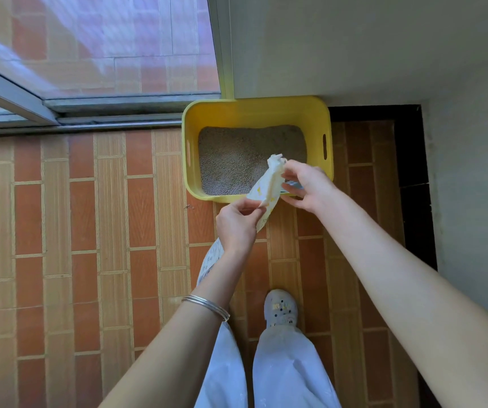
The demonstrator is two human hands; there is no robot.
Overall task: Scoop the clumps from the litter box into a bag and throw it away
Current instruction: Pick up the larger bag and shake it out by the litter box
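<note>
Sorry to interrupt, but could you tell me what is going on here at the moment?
A person stands over a yellow litter box on the tiled floor, holding a white plastic bag with both hands. The left hand pinches its lower edge and the right hand grips the upper part, apparently opening it. The litter looks undisturbed, and no scoop is clearly visible.

Bag's [267, 189] lower part behind left wrist.

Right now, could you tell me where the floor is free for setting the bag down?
Free: tiled floor left of the yellow litter box, below the window track. Crowded: near rim, under both hands holding the bag, and around the shoe.
</note>
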